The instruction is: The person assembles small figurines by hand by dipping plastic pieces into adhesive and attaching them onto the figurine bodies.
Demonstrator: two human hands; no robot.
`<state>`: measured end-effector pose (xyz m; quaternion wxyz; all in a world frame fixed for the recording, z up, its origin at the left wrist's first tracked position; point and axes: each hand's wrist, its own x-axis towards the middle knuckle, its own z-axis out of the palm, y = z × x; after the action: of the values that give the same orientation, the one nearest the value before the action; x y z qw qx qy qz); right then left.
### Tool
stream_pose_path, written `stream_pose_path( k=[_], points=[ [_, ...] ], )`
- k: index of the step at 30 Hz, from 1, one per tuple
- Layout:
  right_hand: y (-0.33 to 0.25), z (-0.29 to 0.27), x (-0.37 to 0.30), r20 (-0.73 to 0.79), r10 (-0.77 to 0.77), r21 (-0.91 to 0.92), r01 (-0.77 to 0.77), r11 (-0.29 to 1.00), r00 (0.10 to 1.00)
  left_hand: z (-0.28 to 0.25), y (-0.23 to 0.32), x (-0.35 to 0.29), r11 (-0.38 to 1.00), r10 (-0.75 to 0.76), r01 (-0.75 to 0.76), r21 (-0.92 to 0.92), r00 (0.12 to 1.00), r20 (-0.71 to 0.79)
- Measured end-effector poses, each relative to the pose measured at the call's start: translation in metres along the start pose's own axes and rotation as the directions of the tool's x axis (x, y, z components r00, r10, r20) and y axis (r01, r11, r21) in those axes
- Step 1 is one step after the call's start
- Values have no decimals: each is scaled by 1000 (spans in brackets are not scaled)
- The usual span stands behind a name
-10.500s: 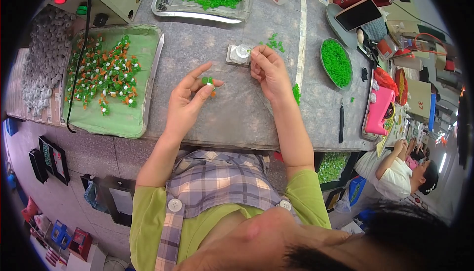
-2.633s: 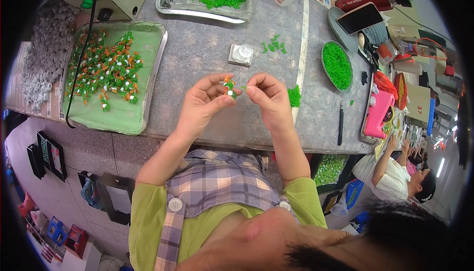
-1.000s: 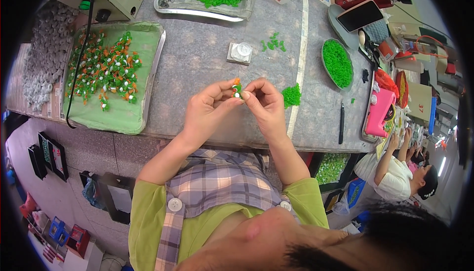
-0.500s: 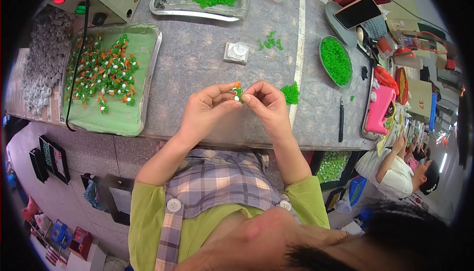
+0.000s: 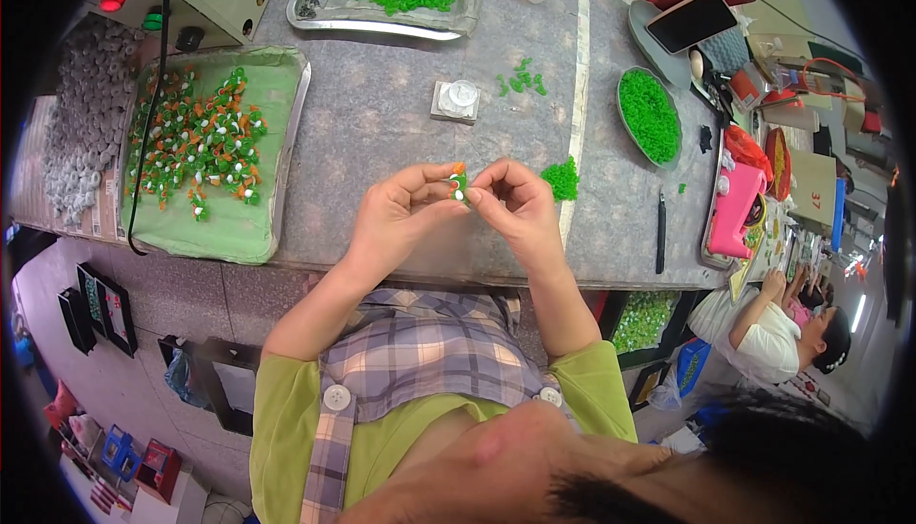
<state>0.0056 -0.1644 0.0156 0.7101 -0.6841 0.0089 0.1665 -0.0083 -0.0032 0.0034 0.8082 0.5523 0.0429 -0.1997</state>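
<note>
Between my hands, above the table's near edge, is a small green, white and orange plastic figure point(image 5: 459, 183). My left hand point(image 5: 399, 209) pinches it between thumb and forefinger. From the other side my right hand point(image 5: 520, 198) closes thumb and forefinger at the figure's right edge; whether a tiny part sits in that pinch is hidden. Right beside the right hand lies a small heap of green pieces point(image 5: 561, 180). Beyond the hands stands a white square block with a round top point(image 5: 458, 101), and a few loose green pieces point(image 5: 522, 78) lie past it.
At left, a green-lined tray point(image 5: 215, 238) holds many similar figures, next to grey-white pieces point(image 5: 81, 114). A metal tray point(image 5: 382, 28) of green pieces is at the back. To the right are a green-filled dish point(image 5: 649, 118), a black pen-like tool point(image 5: 660, 233) and a co-worker point(image 5: 763, 338).
The figure has turned slightly between my fingers, and my fingertips have shifted a little. Both hands stay in nearly the same place.
</note>
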Motion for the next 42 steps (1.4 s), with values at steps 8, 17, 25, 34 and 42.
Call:
stream_pose_path(
  k=[8, 17, 25, 34, 42],
  points=[
    [-1, -1, -4, -17, -182, -209, 175, 962, 983, -9, -3, 5, 998, 0, 1, -62, 1000, 18],
    [-5, 3, -9, 20, -22, 67, 21, 998, 1000, -4, 1, 1, 999, 45, -45, -1, 999, 4],
    [-2, 3, -9, -16, -43, 16, 44, 999, 999, 2, -2, -2, 993, 100, -97, 66, 994, -49],
    [-5, 4, -10, -53, -53, -25, 52, 998, 997, 5, 0, -5, 994, 85, -83, 74, 996, -23],
    [-5, 0, -8, -19, -8, 5, 8, 1000, 1000, 5, -1, -4, 992, 101, -99, 79, 995, -16]
  ],
)
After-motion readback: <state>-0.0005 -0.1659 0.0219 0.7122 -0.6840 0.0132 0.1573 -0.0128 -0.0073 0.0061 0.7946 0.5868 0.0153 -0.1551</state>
